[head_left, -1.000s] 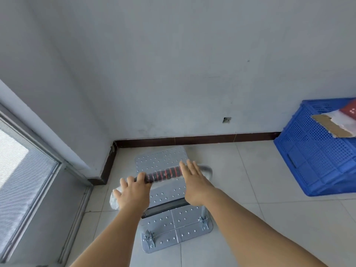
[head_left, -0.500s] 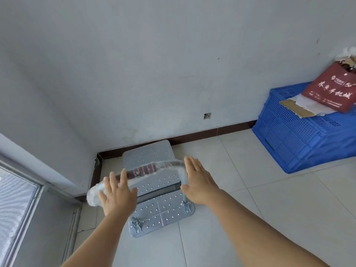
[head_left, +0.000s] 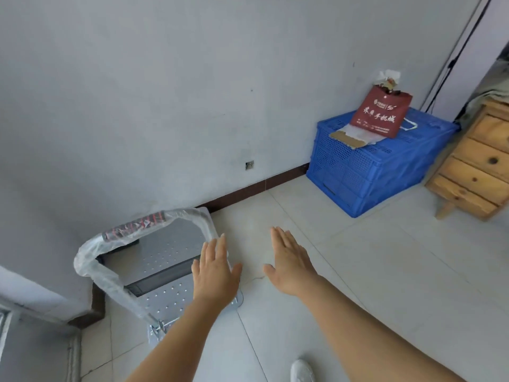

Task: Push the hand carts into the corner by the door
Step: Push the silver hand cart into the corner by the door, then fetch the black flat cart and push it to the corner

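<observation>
Room: pale grey plastered wall (head_left: 192,92) with a dark brown skirting board (head_left: 256,187) along its foot; floor (head_left: 358,271) of large off-white glazed tiles. A second wall face closes in at lower left, forming a corner.

Item 1: silver perforated metal platform hand cart (head_left: 165,260), flat deck on the floor in that corner. Long axis runs from the lower left of the view up toward the skirting board; far deck end just beside the skirting. Left long side near the corner wall; whether it touches cannot be told.

Item 1a: arched cart handle wrapped in clear plastic film, with a red-and-black grip (head_left: 137,226), upright at the near end and spanning the deck's width.

Item 2: left hand (head_left: 214,274), palm down, fingers straight and slightly spread, above the deck's right edge, not gripping; contact cannot be told.

Item 3: right hand (head_left: 289,263), palm down, fingers straight and close together, over bare tile, apart from the cart.

Item 4: blue perforated plastic crate (head_left: 366,164), against the wall, well apart from the cart; open tile between them.

Item 5: dark red paper carrier bag with white lettering (head_left: 381,114), on the crate.

Item 6: unpainted wooden chest of drawers (head_left: 479,164), just beside the crate.

Item 7: white shoe (head_left: 301,370), bottom edge.
</observation>
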Demonstrator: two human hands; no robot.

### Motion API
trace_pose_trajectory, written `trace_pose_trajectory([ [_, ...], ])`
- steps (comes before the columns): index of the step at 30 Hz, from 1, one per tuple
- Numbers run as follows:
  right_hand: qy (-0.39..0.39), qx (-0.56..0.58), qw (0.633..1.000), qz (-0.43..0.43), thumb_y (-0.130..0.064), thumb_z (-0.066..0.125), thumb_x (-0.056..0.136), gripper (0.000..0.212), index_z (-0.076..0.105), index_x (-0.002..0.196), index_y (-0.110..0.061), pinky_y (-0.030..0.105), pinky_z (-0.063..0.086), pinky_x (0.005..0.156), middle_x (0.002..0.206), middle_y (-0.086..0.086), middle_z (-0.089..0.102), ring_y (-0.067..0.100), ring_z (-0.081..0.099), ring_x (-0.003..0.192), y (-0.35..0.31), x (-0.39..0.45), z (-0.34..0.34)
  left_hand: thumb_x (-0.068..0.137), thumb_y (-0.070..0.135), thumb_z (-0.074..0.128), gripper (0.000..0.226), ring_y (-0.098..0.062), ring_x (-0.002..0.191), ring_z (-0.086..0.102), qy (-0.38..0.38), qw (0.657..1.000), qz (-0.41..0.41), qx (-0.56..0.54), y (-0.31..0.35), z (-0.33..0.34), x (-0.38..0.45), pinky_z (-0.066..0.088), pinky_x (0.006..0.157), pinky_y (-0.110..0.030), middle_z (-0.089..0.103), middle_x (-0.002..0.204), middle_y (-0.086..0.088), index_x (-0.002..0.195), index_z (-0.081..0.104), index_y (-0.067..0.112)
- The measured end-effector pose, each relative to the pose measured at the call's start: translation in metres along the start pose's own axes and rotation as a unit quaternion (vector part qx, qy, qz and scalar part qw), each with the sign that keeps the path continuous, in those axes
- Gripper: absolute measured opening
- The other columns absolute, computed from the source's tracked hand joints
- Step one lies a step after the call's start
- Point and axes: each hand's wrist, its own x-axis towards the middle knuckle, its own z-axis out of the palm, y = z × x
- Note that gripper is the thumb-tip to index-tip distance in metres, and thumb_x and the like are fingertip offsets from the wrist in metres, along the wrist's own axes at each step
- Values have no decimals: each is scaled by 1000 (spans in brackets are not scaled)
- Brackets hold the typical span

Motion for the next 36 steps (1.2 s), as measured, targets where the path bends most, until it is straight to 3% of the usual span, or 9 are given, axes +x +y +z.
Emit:
trace_pose_trajectory([
  [10,72,54,981,170,-34,45,98,78,-8,153,-17,39,8,122,162,1,-4,20,-4,149,114,-97,-20,97,44,39,69,-20,148,12,-107,978,181,19,123,65,-47,15,120,-41,14,160,0,152,5,20],
  [21,144,88,922,348,-35,43,98,76,-6,153,-14,40,6,122,162,3,-6,21,-6,149,322,-265,-69,98,43,39,66,-15,147,16,-202,900,384,48,349,169,-151,18,120,-36,18,158,3,152,8,20],
  [27,187,111,871,441,-34,39,100,74,-10,152,-13,40,1,121,161,2,-12,21,-12,149,415,-369,-90,99,43,35,66,-15,148,9,-227,840,487,84,467,221,-228,12,120,-37,13,160,3,152,5,19],
  [36,272,152,749,585,-36,39,99,75,-9,152,-12,39,2,121,162,2,-9,20,-11,149,510,-503,-108,99,44,33,66,-15,148,12,-268,724,628,94,610,279,-328,15,120,-37,15,160,0,152,6,16],
])
